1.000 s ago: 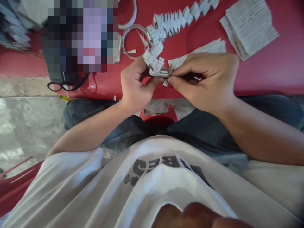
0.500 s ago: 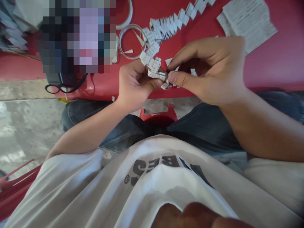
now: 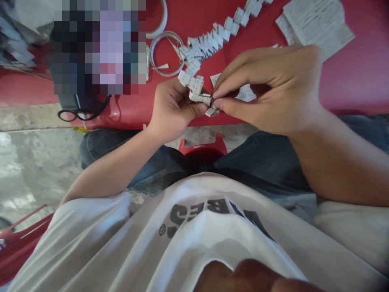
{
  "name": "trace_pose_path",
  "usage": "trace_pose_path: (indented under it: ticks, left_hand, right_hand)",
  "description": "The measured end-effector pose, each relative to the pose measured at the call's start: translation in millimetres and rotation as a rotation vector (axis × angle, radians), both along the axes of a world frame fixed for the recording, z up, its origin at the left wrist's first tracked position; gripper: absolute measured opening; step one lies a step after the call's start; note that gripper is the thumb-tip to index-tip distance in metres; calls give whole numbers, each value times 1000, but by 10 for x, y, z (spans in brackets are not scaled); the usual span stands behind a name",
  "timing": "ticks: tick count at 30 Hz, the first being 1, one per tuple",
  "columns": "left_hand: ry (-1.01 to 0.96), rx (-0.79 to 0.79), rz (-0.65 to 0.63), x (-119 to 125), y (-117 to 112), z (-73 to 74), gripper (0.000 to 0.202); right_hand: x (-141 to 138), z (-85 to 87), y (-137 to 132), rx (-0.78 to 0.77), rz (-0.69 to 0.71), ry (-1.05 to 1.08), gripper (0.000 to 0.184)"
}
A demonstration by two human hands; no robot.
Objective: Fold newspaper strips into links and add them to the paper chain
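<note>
A zigzag chain of folded printed paper (image 3: 226, 33) runs from the top of the table down to my hands. My left hand (image 3: 172, 109) is closed on the near end of this chain, the thumb pressing it from below. My right hand (image 3: 270, 87) pinches at the chain's tip with thumb and fingertips, right beside the left thumb. A small folded end piece (image 3: 212, 110) sticks out below the fingertips. Under my right hand, a loose printed paper piece (image 3: 246, 93) lies on the table, partly covered by the hand.
The red table (image 3: 349, 89) bears a stack of printed sheets (image 3: 316, 26) at the upper right. Tape rolls (image 3: 152, 56) lie left of the chain. A dark object with a black cord loop (image 3: 68, 115) stands at the left edge. Below is a red stool (image 3: 202, 148).
My right hand has shifted slightly right and its fingers have drawn together at the chain's tip. More of the loose paper beneath it shows. The left hand has barely moved.
</note>
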State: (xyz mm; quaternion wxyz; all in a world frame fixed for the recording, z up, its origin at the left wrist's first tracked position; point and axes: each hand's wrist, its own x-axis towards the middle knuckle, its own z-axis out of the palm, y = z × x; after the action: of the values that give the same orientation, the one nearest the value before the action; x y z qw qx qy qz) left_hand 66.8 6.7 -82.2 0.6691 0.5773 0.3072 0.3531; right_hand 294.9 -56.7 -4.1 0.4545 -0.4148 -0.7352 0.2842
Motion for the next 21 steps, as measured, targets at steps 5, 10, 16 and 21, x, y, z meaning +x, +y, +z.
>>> trace_pose_path:
  ticks: [5,10,16,21]
  left_hand:
    - [10,3,17,-8,29,3,52]
    - [49,50,93,-2,-38,29,48]
    - [11,126,122,-34,-4,-43,55]
    - [67,132,139,-44,-36,-39,52]
  right_hand:
    - [76,15,6,37,46,-106,10]
    - [79,-36,-25,36,47,-144,9]
    - [-4,-138,-84,-171,-169,27,26]
    - [-58,-171,-51,-105,-178,23,12]
